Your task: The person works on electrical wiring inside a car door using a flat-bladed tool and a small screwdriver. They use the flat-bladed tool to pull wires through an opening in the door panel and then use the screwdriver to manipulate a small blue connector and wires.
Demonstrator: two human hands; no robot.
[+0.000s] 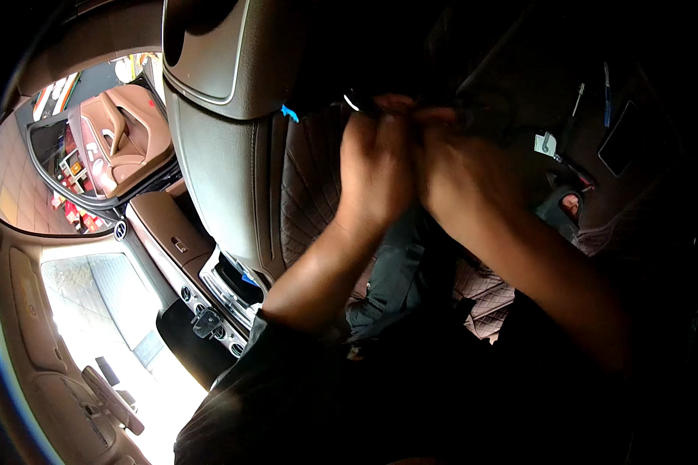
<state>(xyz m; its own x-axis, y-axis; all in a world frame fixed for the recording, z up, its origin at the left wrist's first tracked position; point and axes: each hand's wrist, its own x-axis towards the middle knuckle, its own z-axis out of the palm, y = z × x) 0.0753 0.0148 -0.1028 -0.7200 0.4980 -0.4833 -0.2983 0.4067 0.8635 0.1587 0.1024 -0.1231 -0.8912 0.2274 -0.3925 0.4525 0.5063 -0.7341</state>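
Note:
My left hand and my right hand are together in the dark space behind the seat back, both with fingers curled inward. Whatever lies between the fingertips is lost in shadow, so I cannot make out what they hold. A small bright curved glint shows beside the left hand's fingers. Left of the hands stands a brown seat back with a quilted side panel, and a blue strip sticks out at its seam.
To the right lie a screwdriver, a small white piece, a thin blue strip and a dark flat rectangular device. At left are the dashboard, an open car door and the bright windscreen.

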